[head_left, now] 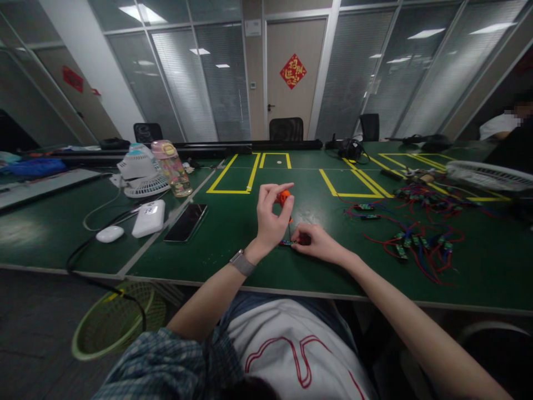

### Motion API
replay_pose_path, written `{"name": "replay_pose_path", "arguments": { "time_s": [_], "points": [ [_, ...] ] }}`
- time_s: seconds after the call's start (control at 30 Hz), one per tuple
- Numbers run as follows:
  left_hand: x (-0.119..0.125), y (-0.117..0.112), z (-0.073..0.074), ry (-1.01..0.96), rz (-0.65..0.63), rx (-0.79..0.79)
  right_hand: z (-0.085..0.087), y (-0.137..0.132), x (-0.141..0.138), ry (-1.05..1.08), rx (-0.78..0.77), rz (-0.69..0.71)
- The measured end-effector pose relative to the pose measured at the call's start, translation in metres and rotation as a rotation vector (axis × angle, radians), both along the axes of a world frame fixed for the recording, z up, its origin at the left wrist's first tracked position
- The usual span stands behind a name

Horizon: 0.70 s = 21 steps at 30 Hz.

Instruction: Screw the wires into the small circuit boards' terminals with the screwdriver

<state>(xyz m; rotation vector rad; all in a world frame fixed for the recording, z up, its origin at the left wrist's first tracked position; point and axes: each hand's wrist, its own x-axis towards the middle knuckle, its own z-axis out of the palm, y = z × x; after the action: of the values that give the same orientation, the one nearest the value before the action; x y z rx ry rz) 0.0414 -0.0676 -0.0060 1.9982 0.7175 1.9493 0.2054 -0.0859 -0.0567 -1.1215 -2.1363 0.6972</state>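
Observation:
My left hand (272, 216) is closed round the orange handle of a screwdriver (285, 196), held upright. Its thin dark shaft points down at a small green circuit board (286, 243) on the table; whether the tip touches cannot be made out. With fingers pinched at the board's right end, my right hand (318, 243) holds it near the table's front edge. The fingers hide much of the board. Off to the right lie several similar boards with red and blue wires (420, 244), and a larger heap of wired boards (428, 194) sits behind them.
On the left are a black phone (186, 223), a white power bank (149, 218), a white mouse (110, 234), a drink bottle (171, 169) and a white fan (144, 172). Yellow tape (229, 192) marks the green table. A green basket (79, 339) stands below its edge. Another person sits far right.

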Motion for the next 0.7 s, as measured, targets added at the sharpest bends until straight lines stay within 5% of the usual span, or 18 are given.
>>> {"name": "replay_pose_path", "arguments": {
  "time_s": [0.7],
  "points": [
    [-0.0005,-0.0014,0.0015,0.037,-0.008,0.008,0.0015,-0.0007,0.0,-0.014,0.004,-0.004]
  ]
}}
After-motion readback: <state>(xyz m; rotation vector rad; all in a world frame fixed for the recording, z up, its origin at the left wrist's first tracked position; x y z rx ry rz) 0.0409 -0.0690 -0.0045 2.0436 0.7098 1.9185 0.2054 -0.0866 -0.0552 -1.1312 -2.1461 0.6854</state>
